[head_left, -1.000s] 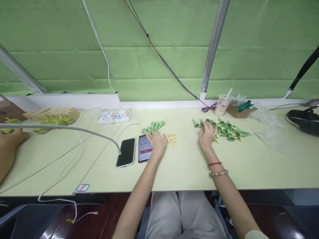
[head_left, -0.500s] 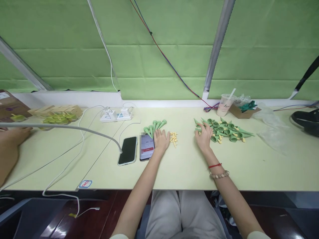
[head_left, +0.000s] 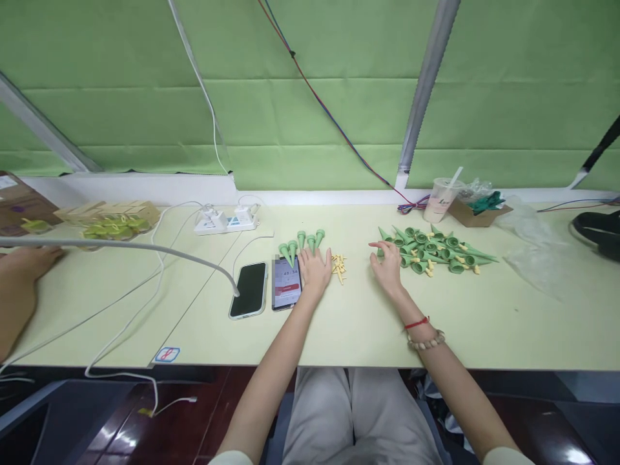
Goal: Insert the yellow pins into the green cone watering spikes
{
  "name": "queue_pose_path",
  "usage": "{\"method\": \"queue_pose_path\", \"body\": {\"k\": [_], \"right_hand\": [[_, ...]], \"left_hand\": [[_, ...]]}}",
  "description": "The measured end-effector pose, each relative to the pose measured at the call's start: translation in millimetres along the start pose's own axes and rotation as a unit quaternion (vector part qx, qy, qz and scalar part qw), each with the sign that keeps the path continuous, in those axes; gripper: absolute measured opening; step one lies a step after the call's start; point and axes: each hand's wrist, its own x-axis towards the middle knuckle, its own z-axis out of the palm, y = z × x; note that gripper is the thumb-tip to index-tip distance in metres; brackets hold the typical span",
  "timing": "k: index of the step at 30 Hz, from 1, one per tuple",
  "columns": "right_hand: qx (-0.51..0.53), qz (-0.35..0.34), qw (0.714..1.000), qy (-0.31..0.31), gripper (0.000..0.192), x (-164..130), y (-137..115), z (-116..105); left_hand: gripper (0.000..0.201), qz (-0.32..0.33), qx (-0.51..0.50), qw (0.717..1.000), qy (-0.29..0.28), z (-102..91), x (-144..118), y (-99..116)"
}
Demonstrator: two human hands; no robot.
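left hand (head_left: pixel 314 270): fingers spread at fanned green cones (head_left: pixel 301 240), toward desk (head_left: pixel 349 323) back edge. right hand (head_left: pixel 387 263): thumb and forefinger parted, beside cone pile (head_left: pixel 431 248). yellow pieces (head_left: pixel 339 266) between, presumably for either hand's reach.

Both bare forearms reach forward and converge slightly, the hands well apart. The left hand (head_left: pixel 316 270) is palm down, its wrist nearly straight, fingers pointing forward and thumb spread toward the right. The right hand (head_left: pixel 387 266) turns inward at the wrist, back upward, its index finger extended leftward and its thumb just apart from it.
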Motion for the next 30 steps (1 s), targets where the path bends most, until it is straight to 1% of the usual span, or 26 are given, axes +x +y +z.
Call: {"method": "queue_pose_path", "body": {"k": [2,4,7,9,11,14,16,20,26,30], "right_hand": [[0.0,-0.003,1.0,-0.001,0.027,0,0,0],[0.0,-0.007,1.0,-0.002,0.026,0,0,-1],[0.006,-0.008,1.0,0.0,0.025,0,-1,-1],[0.013,-0.006,1.0,0.001,0.025,0,-2,-2],[0.019,-0.004,1.0,0.004,0.025,1,-3,-3],[0.023,-0.001,1.0,0.008,0.025,1,-3,-3],[0.026,-0.001,1.0,0.009,0.025,1,-4,-4],[0.032,-0.002,0.999,0.009,0.025,1,-4,-4],[0.044,-0.001,0.999,0.009,0.024,1,-4,-4],[0.053,-0.004,0.999,0.013,0.023,1,-4,-3]], "left_hand": [[0.054,-0.024,-0.01,0.999,0.023,-2.9,2,-1],[0.056,-0.061,-0.023,0.997,0.041,-5.4,5,-4],[0.06,-0.13,-0.056,0.989,0.03,-8.6,10,-10],[0.061,-0.159,-0.085,0.984,0.012,-10.2,12,-13],[0.06,-0.158,-0.111,0.981,0.011,-11.0,13,-13],[0.056,-0.116,-0.131,0.984,0.023,-10.2,12,-12],[0.053,-0.099,-0.129,0.986,0.025,-8.3,12,-12],[0.053,-0.107,-0.113,0.987,0.035,-4.7,12,-14],[0.053,-0.116,-0.124,0.985,0.001,-6.1,13,-14],[0.053,-0.117,-0.109,0.987,0.004,-4.4,13,-13]]}}
